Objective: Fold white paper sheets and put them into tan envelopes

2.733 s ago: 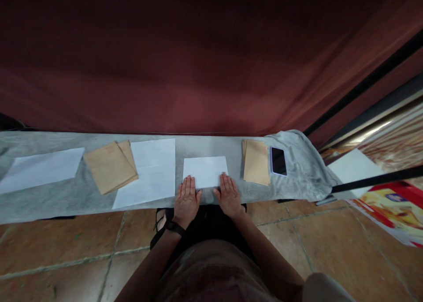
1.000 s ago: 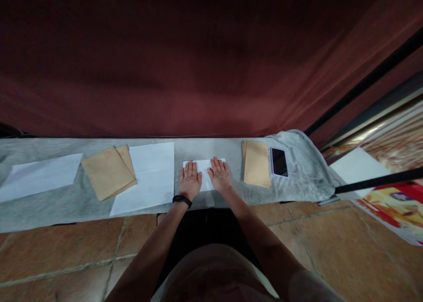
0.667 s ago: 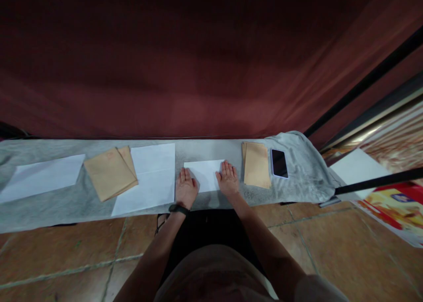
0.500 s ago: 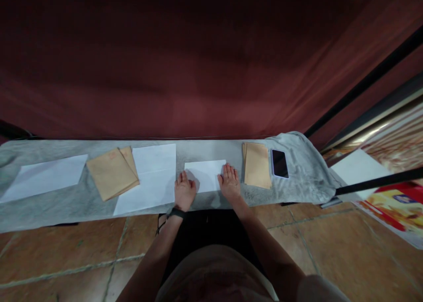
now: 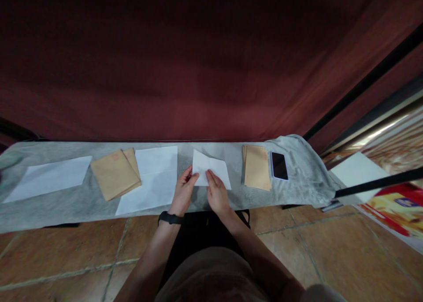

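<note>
Grey cloth (image 5: 307, 174), paper (image 5: 213, 166) in left grip (image 5: 183, 192)

Left hand (image 5: 183, 192) pinches, thumb (image 5: 194, 177) over curled fingers (image 5: 187, 173); right hand (image 5: 217, 192) sits nearby, fingers angled inward; both forearms (image 5: 149, 255) reach forward.

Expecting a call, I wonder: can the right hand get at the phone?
Probably yes: nothing covers the phone, though the right hand is at the small white paper and a flat brown stack lies between.
</note>
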`<action>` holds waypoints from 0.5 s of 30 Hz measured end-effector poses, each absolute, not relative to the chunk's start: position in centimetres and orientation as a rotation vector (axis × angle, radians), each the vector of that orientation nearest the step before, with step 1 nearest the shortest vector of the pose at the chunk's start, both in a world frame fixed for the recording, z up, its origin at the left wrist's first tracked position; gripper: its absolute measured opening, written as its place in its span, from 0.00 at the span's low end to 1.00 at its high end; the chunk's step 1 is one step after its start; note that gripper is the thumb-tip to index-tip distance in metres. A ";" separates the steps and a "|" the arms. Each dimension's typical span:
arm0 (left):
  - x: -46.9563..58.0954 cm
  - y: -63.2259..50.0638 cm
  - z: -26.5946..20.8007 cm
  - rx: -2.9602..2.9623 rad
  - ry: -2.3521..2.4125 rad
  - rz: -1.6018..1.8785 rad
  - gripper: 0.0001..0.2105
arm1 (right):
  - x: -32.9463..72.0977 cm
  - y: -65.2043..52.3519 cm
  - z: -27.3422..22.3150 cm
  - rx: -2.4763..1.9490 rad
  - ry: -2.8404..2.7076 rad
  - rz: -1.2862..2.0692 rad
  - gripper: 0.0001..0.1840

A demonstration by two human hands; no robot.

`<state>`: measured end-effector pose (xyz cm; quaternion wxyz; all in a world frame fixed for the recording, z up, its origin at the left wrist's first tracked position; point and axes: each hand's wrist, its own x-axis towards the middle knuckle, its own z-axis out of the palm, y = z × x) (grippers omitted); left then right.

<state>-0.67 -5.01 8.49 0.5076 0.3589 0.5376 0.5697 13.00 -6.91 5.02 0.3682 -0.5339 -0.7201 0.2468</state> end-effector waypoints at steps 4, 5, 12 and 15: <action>-0.7 -5.6 9.2 0.663 1.319 1.381 0.27 | 13.0 -5.1 9.4 -1.128 -1.176 0.993 0.25; -0.7 -5.8 8.9 0.614 1.348 1.353 0.27 | 13.0 -4.8 10.3 -1.068 -1.024 1.064 0.25; -0.1 -6.3 5.6 0.626 1.207 1.305 0.27 | 13.7 -4.5 8.0 -0.924 -0.630 1.242 0.21; -1.1 -5.4 4.1 0.803 1.385 1.336 0.31 | 14.5 -5.1 4.4 -1.128 -0.648 1.245 0.15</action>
